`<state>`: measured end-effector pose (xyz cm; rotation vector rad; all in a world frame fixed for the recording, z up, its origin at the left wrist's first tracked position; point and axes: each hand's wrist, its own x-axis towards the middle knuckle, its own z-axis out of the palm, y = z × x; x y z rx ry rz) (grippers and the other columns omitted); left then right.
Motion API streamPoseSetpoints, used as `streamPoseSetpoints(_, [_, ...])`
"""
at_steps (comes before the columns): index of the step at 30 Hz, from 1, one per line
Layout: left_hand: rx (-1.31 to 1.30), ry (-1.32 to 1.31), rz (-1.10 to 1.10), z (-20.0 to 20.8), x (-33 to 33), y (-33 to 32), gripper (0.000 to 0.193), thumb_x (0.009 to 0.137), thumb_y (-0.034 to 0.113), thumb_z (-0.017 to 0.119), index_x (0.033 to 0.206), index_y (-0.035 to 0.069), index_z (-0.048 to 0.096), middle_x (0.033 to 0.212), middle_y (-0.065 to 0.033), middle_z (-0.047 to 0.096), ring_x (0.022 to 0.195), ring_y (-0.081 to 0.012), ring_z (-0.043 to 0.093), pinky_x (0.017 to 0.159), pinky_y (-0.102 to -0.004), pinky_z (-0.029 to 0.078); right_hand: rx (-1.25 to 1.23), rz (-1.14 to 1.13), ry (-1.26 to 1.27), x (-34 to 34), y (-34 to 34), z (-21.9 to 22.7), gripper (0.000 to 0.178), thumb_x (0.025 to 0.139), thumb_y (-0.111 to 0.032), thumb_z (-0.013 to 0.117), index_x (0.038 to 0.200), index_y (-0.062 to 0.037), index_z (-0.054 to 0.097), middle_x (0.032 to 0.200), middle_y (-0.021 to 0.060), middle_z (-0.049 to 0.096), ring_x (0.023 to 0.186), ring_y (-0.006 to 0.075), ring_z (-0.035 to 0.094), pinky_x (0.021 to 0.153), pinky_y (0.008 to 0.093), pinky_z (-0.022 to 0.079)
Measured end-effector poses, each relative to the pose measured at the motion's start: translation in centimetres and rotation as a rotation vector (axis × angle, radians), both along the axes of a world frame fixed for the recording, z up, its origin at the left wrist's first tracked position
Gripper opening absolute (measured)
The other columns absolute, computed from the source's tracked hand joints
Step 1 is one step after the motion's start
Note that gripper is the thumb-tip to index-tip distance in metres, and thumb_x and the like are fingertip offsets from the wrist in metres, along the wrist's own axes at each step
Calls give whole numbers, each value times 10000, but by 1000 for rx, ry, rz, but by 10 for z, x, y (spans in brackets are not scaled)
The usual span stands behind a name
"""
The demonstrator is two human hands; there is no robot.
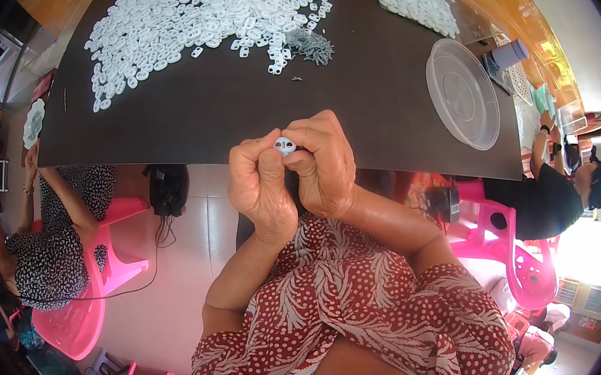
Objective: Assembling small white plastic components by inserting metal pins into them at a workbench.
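Observation:
A small white oval plastic piece (284, 145) with dark openings is held up in front of my chest, just past the near edge of the dark table. My left hand (263, 187) pinches it from one side with thumb and curled forefinger. From the other side, the thumb and forefinger of my right hand (327, 163) close on the same piece. The fingertips hide its edges. Farther off, a broad heap of loose white plastic pieces (138, 40) covers the table's far part. Beside the heap lies a small pile of thin grey parts (312, 47), with one stray grey part (296, 79) nearer me.
On the right of the dark table (372, 101) lie a round clear plastic lid (462, 96) and a batch of whitish pieces (416, 3). A purple cup (510, 54) stands beyond. People sit at left and right on pink plastic chairs (75, 328).

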<state>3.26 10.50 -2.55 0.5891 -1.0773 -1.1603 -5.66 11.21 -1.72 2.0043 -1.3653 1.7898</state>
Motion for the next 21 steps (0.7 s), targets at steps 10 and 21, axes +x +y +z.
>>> streamPoseSetpoints(10, [-39, -140, 71, -4, 2, -2, 125, 936, 95, 519, 966, -15, 571, 793, -18, 537, 698, -69, 473, 618, -198, 408, 46, -9, -36, 0, 0, -4, 254, 712, 36, 662, 939, 12, 552, 841, 122, 566, 667, 244, 506, 563, 312, 431])
streamPoseSetpoints(21, [-426, -921, 135, 7, -4, -95, 164, 826, 56, 607, 987, 31, 617, 752, -88, 558, 667, -200, 570, 590, -303, 441, 356, -209, -217, -88, -4, 44, 111, 771, 24, 647, 875, -10, 628, 778, 86, 584, 699, 173, 567, 630, 267, 453])
